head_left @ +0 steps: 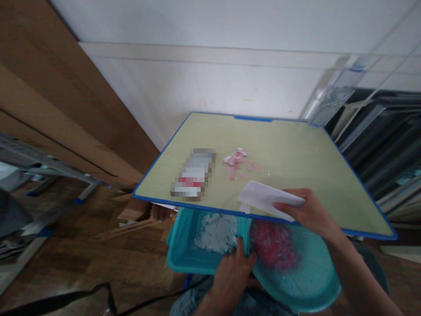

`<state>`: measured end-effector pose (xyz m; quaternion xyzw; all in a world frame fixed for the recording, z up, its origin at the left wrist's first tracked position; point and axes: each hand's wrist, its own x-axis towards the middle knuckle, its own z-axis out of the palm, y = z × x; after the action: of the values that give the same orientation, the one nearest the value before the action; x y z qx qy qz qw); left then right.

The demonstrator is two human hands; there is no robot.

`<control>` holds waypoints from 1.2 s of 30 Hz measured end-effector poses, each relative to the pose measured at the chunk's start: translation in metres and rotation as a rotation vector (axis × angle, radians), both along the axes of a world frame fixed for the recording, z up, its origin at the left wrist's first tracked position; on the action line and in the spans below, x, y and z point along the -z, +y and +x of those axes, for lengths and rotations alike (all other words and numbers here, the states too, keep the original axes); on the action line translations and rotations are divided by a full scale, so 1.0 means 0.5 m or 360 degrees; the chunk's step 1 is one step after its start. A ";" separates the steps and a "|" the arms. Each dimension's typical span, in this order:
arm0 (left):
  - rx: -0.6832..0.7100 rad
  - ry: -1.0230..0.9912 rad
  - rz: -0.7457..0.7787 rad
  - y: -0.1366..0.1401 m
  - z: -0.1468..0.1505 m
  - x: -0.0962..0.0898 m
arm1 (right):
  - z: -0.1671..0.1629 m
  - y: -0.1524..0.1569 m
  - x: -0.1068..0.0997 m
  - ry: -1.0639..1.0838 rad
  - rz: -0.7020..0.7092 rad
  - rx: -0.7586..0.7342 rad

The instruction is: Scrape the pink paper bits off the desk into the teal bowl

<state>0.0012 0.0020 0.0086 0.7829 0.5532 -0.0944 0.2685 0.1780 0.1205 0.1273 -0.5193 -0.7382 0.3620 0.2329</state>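
Note:
My right hand (304, 208) is closed on the near right end of a flat white plastic card or scraper (259, 196), which lies low over the front edge of the pale yellow board (296, 153). A small white scrap (244, 208) sits at the board's edge under the card. Below, my left hand (233, 267) straddles the place where the rims of two teal tubs meet, index finger on one side, thumb on the other. White paper-like scraps (215, 232) fill part of the rectangular tub (194, 265). Pink-red, blurred small pieces (274, 245) lie in the round basin (319, 281).
Pink and white bits (236, 158) are scattered mid-board. A pixelated rectangular object (194, 175) lies on the left of the board. A white wall (197, 83) rises behind, with cardboard (82, 105) at left and dark frames (388, 127) at right. A black strap (108, 294) hangs in front.

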 end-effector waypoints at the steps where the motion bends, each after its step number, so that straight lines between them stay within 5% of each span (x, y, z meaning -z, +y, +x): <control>1: -0.0004 0.0007 -0.0007 0.000 0.000 0.000 | -0.009 0.000 0.000 0.0027 0.0016 -0.0033; 11: -0.0022 -0.0010 -0.0029 0.001 0.000 -0.001 | 0.008 0.005 0.011 -0.0044 0.0128 0.0171; 36: -0.0018 -0.0030 0.0112 -0.002 0.002 -0.001 | -0.126 -0.023 0.021 0.0166 0.0019 0.0288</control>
<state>0.0024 0.0010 0.0090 0.7896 0.5580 -0.0660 0.2465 0.1152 0.1087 0.1167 -0.5628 -0.6774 0.3618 0.3058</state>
